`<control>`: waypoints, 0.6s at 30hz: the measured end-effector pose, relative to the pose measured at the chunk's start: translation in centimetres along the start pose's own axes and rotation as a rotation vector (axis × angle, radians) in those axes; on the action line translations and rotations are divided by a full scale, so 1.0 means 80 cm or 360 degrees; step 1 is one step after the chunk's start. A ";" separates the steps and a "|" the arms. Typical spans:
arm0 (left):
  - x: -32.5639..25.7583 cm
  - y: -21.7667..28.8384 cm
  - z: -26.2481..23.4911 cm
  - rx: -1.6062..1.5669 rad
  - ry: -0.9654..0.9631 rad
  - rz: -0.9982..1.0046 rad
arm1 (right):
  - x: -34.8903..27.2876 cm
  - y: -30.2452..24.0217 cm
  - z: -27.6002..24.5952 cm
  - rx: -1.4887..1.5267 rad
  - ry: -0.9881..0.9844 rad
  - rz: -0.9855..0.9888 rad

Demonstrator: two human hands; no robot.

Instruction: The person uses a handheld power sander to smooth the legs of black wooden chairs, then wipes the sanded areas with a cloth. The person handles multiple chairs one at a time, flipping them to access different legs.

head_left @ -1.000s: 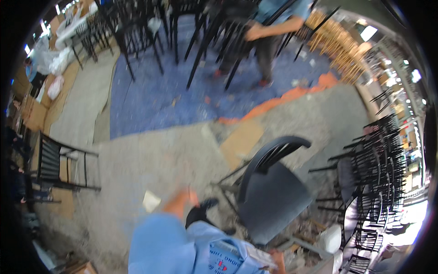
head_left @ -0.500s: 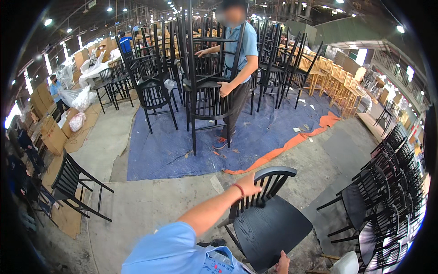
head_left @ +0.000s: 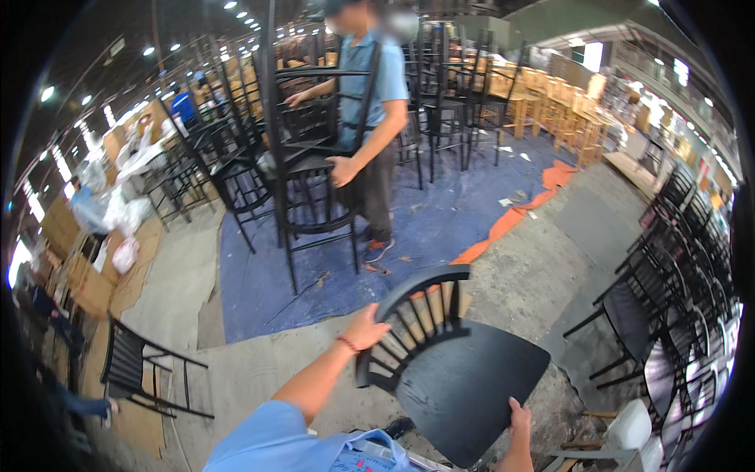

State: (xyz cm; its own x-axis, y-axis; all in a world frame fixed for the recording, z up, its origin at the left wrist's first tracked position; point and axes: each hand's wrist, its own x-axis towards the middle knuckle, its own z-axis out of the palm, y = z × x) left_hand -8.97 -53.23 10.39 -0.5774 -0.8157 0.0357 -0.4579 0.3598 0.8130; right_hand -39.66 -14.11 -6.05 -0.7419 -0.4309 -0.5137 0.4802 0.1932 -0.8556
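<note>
A black wooden chair (head_left: 464, 385) with a spindle back is tilted in front of me, its flat seat facing up. My left hand (head_left: 366, 327) grips the left side of its curved backrest, fingers closed round the frame. At the front edge of the seat, my right hand (head_left: 519, 421) holds on with the thumb on top; its other fingers are hidden underneath. Ahead, a co-worker in a light blue shirt (head_left: 393, 75) has both hands on a stack of black chairs (head_left: 314, 165) standing on a blue sheet.
To the right stand rows of black chairs (head_left: 629, 307). A single black chair (head_left: 145, 366) is at the left, near cardboard. An orange strip (head_left: 511, 224) edges the blue sheet (head_left: 425, 228). White chair-like pieces (head_left: 629, 425) lie at the lower right; wooden stools (head_left: 578, 114) are farther back.
The chair in my hands has turned, its backrest swinging toward the left and its seat showing more. My view has shifted to the right. The co-worker still holds the stacked chairs.
</note>
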 end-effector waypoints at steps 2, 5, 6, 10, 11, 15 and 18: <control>-0.005 -0.015 -0.030 -0.0076 -0.0054 -0.0178 | -0.004 0.004 0.032 0.0255 0.0036 0.0025; -0.020 -0.047 -0.076 -0.0714 -0.0146 -0.0561 | -0.039 -0.005 0.080 0.0231 0.0102 0.0035; -0.019 -0.046 -0.091 -0.0891 -0.0281 -0.0749 | -0.054 -0.003 0.089 0.0246 0.0142 0.0019; 0.028 0.002 -0.088 -0.0667 -0.0402 -0.0682 | -0.093 -0.007 0.079 0.0230 0.0495 -0.0028; 0.043 0.024 -0.093 -0.0607 -0.0490 -0.0564 | -0.101 -0.017 0.070 0.0354 0.0491 -0.0030; 0.094 0.192 -0.076 -0.0507 -0.0780 -0.0055 | -0.152 -0.068 0.013 0.0736 0.0578 -0.0133; 0.090 0.347 -0.052 -0.0233 -0.0844 0.0457 | -0.213 -0.100 -0.043 0.0975 0.0754 -0.0438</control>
State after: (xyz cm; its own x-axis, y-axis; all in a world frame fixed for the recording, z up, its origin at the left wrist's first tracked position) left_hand -23.03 -51.04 35.65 -0.9383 -0.3457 0.0018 -0.1585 0.4348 0.8865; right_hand -32.45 -5.28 9.37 -0.9234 0.0516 -0.3803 0.3210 -0.4394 -0.8390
